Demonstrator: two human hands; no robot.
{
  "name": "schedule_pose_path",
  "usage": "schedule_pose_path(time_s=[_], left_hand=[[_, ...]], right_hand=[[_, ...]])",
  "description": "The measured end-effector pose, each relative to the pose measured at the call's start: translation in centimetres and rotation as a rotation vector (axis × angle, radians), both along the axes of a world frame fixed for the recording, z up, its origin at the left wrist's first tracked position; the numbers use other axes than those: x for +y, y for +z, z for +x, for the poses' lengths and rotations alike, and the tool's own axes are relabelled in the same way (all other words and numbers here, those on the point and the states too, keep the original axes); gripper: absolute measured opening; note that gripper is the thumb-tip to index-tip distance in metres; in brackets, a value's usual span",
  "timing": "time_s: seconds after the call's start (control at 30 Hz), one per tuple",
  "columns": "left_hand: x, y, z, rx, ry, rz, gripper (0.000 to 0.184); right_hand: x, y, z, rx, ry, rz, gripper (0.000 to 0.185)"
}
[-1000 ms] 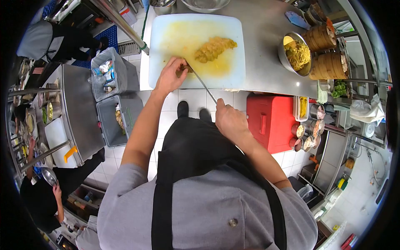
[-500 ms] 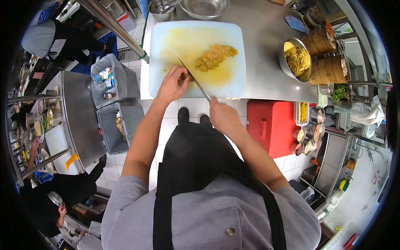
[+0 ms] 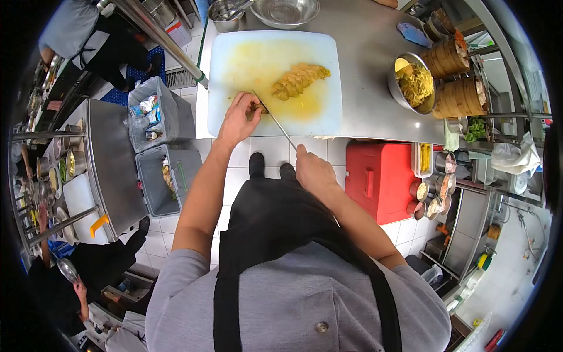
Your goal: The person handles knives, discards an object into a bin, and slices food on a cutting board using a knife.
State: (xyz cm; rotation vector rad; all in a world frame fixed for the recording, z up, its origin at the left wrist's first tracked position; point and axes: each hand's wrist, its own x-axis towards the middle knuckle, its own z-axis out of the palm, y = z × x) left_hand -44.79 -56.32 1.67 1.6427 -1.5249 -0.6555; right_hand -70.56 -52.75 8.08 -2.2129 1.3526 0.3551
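A white cutting board (image 3: 234, 53) stained yellow lies at the counter's near edge. On its near left part my left hand (image 3: 239, 120), fingers curled, pins down a small brownish piece of food (image 3: 261, 108), mostly hidden beneath them. My right hand (image 3: 315, 169) grips the handle of a kitchen knife (image 3: 280, 127) just off the board's near edge. The blade slants up and left over the board, right beside my left fingertips and the food. To its right, a row of overlapping yellow-brown slices (image 3: 301, 80) rests on the board.
A metal bowl of yellow shreds (image 3: 417, 85) and bamboo steamers (image 3: 463, 97) stand at right. Behind the board are a colander (image 3: 285, 13) and a metal pot (image 3: 226, 16). A red box (image 3: 375, 182) and grey bins (image 3: 161, 182) flank me. Co-workers (image 3: 88, 35) stand at left.
The knife handle and my right hand have shifted slightly down, and the hand is no longer blurred. My left hand stays on the food. At left, a co-worker leans further in.
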Motion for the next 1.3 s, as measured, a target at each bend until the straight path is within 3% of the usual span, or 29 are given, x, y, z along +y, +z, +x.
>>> schedule_pose_path(time_s=[0.13,0.23,0.33,0.4,0.6,0.83,1.03,1.1,1.13,1.2,1.23,1.3], left_hand=[[0.5,-0.1,-0.2,0.084,0.069,0.001,0.023],[0.3,1.2,-0.3,-0.045,0.087,-0.032,0.025],[-1.6,3.9,-0.4,-0.229,-0.042,-0.195,0.027],[-3.2,4.3,0.6,-0.621,-0.318,-0.2,0.037],[-6.5,5.5,2.5,-0.668,-0.652,0.007,0.028],[-8.6,5.4,2.4,-0.68,-0.772,0.098,0.022],[-9.3,3.9,3.1,-0.594,-0.663,0.152,0.025],[-9.2,3.6,3.2,-0.477,-0.429,-0.108,0.026],[-9.0,3.4,3.0,-0.475,-0.424,-0.112,0.026],[-7.5,3.5,1.7,-0.299,0.001,-0.203,0.028],[-6.9,3.1,1.4,-0.297,0.004,-0.2,0.028],[-6.0,1.8,0.9,-0.351,-0.077,0.075,0.031]], right_hand=[[-0.1,1.7,-1.2,0.039,0.048,-0.118,0.031],[-0.9,2.1,-1.8,0.081,0.027,-0.229,0.035],[-1.8,2.1,-2.3,0.098,0.018,-0.283,0.036],[-2.0,2.2,-2.5,0.1,0.037,-0.315,0.034],[-1.8,2.1,-3.3,0.077,0.034,-0.325,0.025],[-2.3,1.6,-5.4,0.094,0.021,-0.351,0.023],[-3.7,1.8,-5.2,-0.066,-0.063,-0.161,0.023],[-4.0,1.3,-5.0,-0.138,-0.106,-0.174,0.023],[-4.3,1.2,-5.0,-0.135,-0.101,-0.177,0.023],[-4.4,1.2,-4.8,-0.142,-0.144,-0.171,0.023],[-4.3,1.3,-4.8,-0.14,-0.14,-0.169,0.023],[-4.0,1.8,-5.1,-0.28,-0.178,-0.146,0.023]])
